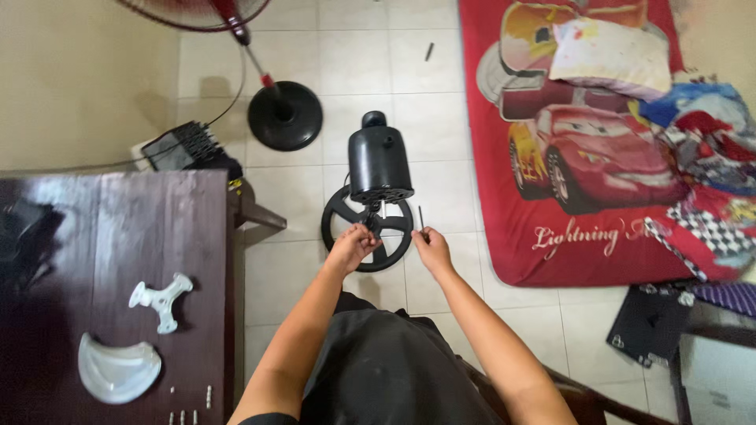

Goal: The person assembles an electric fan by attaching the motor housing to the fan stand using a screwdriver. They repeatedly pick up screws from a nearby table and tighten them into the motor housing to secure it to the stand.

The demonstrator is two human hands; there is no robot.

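Both forearms extend over the tiled floor (441,118): left hand (352,245) fingers pinch the black fan motor assembly (379,169) at its spoked guard (340,211); right hand (431,245) fingers grip a thin screwdriver (420,216).

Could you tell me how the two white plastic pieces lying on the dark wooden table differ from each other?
The three-armed piece is a small hub with three spread prongs; the curved piece is a broad, crescent-shaped shell. The three-armed piece looks solid and opaque, while the curved piece looks thinner and slightly translucent. The three-armed piece lies farther from the person, the curved piece nearer, beside some small screws. Both are whitish and rest apart on the table, away from both hands.
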